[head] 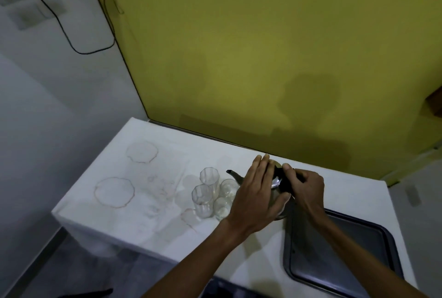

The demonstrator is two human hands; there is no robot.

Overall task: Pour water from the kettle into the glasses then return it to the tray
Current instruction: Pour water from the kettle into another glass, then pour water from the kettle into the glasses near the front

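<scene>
Dark tray (373,271) sits nearest, bottom right on the white surface (153,221), w/ nothing on it. Both forearms reach over it to the metal kettle (275,189), which stands on the surface just beyond the tray's far-left corner. Left hand (257,198) lies flat, fingers spread wide over the kettle's lid and side. Right hand (302,184) is closed round the black handle. Spout (233,174) points left at 4 clear glasses (209,192), clustered just beside the kettle.
</scene>
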